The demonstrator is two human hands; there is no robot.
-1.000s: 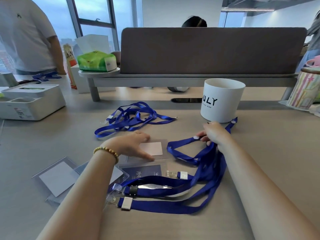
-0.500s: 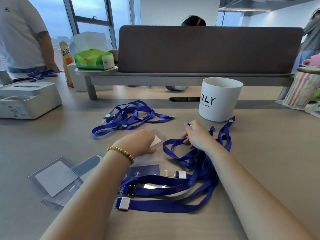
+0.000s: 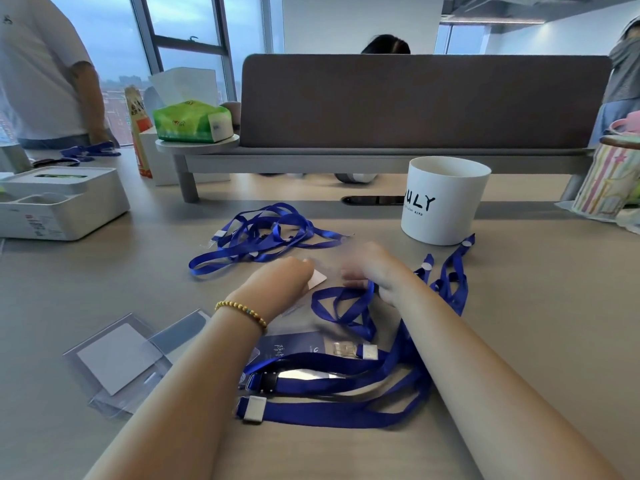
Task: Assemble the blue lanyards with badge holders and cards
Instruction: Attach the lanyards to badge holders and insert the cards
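Between both hands (image 3: pixel 325 275) lies a white card (image 3: pixel 317 279).

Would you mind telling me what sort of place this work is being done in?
Most likely an open-plan office: a long shared desk with a fabric divider screen across it, floor-to-ceiling windows overlooking a city, and other people standing or seated nearby.

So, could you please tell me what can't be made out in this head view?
- Right hand: motion-blurred, so its grip on the lanyard is unclear.
- White card: mostly hidden under the left hand.
- Dark blue card: print too small, partly covered by the left forearm.
- White cup: contents hidden by its wall.
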